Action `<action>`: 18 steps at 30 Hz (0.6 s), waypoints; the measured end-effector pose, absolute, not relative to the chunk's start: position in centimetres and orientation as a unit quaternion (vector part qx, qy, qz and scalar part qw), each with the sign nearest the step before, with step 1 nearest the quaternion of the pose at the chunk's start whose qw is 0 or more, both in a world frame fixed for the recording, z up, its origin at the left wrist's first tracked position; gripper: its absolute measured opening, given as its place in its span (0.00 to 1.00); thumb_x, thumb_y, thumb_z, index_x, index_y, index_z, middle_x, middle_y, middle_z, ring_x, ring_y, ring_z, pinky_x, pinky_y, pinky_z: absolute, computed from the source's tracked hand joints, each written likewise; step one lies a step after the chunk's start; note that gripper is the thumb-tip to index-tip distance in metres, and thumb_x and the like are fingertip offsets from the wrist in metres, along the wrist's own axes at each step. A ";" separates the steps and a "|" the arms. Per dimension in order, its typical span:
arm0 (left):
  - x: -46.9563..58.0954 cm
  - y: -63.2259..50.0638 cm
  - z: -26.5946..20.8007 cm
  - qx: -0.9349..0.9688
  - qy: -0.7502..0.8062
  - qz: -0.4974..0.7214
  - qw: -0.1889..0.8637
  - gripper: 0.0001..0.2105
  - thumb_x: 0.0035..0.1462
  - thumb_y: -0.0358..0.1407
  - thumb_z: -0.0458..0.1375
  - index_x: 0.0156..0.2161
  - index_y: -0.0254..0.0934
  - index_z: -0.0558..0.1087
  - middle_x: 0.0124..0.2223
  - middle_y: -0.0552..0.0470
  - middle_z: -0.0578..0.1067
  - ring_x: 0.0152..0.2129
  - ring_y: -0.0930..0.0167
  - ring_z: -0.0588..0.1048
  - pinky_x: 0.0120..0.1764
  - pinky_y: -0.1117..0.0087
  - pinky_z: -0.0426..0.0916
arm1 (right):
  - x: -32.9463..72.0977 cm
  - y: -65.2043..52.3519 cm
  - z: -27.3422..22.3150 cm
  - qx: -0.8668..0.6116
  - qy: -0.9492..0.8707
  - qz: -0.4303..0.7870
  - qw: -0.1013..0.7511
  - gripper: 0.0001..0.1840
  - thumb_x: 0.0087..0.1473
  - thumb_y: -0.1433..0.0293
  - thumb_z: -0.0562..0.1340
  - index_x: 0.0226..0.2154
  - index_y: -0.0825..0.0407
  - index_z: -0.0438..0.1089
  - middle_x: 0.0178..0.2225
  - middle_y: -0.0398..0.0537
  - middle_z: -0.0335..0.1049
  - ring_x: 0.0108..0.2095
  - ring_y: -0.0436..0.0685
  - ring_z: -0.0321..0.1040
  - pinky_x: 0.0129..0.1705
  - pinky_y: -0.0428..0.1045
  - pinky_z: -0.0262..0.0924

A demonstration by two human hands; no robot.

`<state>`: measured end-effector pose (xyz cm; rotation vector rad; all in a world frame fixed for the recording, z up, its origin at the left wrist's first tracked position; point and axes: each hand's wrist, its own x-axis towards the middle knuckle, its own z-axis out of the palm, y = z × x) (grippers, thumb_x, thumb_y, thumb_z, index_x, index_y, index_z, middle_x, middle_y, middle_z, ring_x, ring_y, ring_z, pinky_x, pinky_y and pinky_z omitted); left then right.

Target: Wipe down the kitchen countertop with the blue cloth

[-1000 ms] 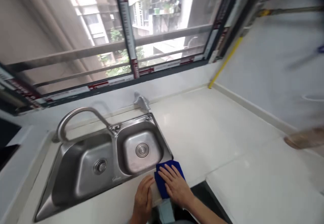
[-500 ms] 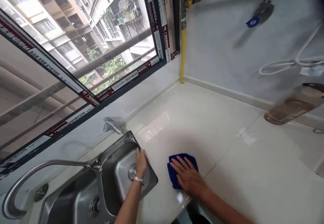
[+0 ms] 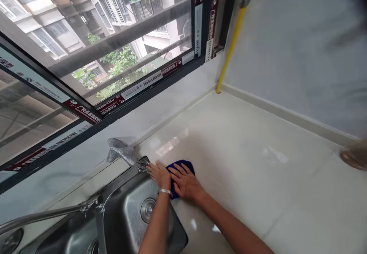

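Under my right hand (image 3: 185,181) a blue cloth (image 3: 187,165) lies flat on the white countertop (image 3: 229,147), close to the sink's right edge. The fingers of that hand are spread over the cloth and press it down. My left hand (image 3: 159,175), with a bracelet at the wrist, rests at the far right corner of the steel sink (image 3: 129,212). Its fingers are stretched out, nothing in them, and it lies right beside the cloth; whether it touches the cloth I cannot tell.
A silvery wrapped object (image 3: 122,152) sits behind the sink's far corner. The curved faucet (image 3: 51,212) reaches over the left basin. A yellow pipe (image 3: 233,51) runs down into the counter's back corner. A blurred brown container (image 3: 355,157) stands at the right. The window frame (image 3: 143,89) lines the left wall.
My right hand has slid the cloth left across the counter to the sink's edge. My left hand has moved toward the sink's far corner. The view has shifted closer.
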<state>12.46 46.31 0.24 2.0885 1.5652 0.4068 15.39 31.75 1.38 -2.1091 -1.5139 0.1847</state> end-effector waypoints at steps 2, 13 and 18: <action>12.2 46.2 -0.2 0.759 0.576 0.157 0.260 0.27 0.67 0.39 0.37 0.66 0.27 0.56 0.71 0.29 0.51 0.70 0.51 0.42 0.65 0.39 0.48 | 17.7 33.4 1.4 -0.768 -0.582 0.074 0.258 0.28 0.60 0.65 0.55 0.63 0.43 0.59 0.67 0.40 0.55 0.68 0.58 0.44 0.71 0.61 0.34; 11.0 44.0 -0.5 0.841 0.464 0.186 0.208 0.28 0.63 0.34 0.46 0.68 0.32 0.55 0.73 0.37 0.48 0.70 0.58 0.42 0.68 0.43 0.42 | 28.4 46.1 0.9 -0.862 -0.461 -0.004 0.211 0.29 0.64 0.65 0.45 0.66 0.49 0.55 0.68 0.45 0.52 0.68 0.62 0.43 0.69 0.62 0.34; 11.6 44.2 -1.2 0.855 0.454 0.166 0.189 0.31 0.62 0.41 0.51 0.69 0.33 0.54 0.73 0.35 0.45 0.70 0.50 0.40 0.66 0.37 0.43 | 26.7 50.7 0.6 -0.898 -0.376 -0.019 0.227 0.31 0.62 0.65 0.47 0.66 0.58 0.54 0.67 0.59 0.52 0.67 0.74 0.43 0.66 0.72 0.36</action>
